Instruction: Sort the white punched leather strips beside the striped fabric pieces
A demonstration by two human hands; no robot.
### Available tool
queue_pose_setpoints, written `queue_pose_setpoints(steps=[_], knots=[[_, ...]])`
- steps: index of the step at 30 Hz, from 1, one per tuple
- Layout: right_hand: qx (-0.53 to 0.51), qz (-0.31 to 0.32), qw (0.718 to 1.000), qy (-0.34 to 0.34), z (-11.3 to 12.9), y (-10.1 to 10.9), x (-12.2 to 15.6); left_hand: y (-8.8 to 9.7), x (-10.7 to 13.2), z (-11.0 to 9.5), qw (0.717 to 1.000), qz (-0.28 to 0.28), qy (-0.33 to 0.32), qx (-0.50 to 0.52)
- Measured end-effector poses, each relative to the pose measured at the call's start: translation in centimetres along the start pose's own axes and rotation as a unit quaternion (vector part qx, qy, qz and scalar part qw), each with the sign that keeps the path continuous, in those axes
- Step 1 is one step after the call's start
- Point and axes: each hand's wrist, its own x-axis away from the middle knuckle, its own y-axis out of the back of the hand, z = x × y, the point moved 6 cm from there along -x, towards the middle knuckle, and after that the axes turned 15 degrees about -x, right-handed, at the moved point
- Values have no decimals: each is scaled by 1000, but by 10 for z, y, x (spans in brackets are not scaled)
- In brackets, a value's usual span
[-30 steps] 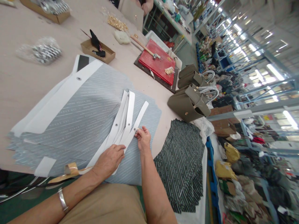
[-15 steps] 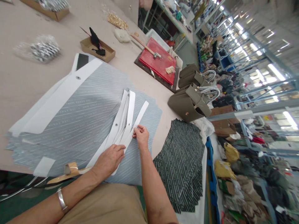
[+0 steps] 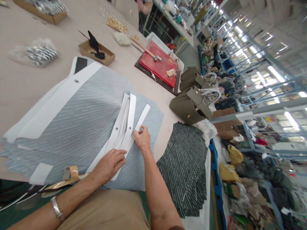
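A narrow white strip [image 3: 143,116] lies slantwise on a fanned stack of grey-blue striped lining sheets [image 3: 96,105]. My left hand [image 3: 109,164] rests flat across the strip's lower part, its fingers stretched and close together. Touching the strip's right edge higher up is my right hand [image 3: 143,138], thumb and fingers slightly apart and bent. Just left of it, several overlapping white strips [image 3: 131,108] bear small round metal snaps [image 3: 129,128]. A wider white band with a snap [image 3: 76,81] runs along the left part of the stack.
Dark striped sheets [image 3: 184,159] lie at right. Behind them stand olive handbags [image 3: 192,105]. A hammer [image 3: 144,48] lies on a red block [image 3: 160,65]. A small cardboard box [image 3: 109,58], bagged metal parts [image 3: 42,52] and gold pieces [image 3: 116,24] sit farther back. Another person's hand [image 3: 144,5] shows at the top.
My right thumb and fingers, earlier pinched together at the strip's edge, are now slightly parted there. My left hand stays on the strip. The whole view has shifted a little.
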Motion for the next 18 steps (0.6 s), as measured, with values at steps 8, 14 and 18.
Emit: queue_pose_setpoints(steps=[8, 14, 18], knots=[[77, 40, 995, 40, 28, -14, -3, 3, 8, 4, 994, -28, 60, 88], [251, 48, 966, 42, 30, 17, 8, 11, 12, 3, 985, -52, 91, 138], [216, -46, 973, 73, 23, 108, 17, 16, 16, -2, 981, -25, 98, 166]])
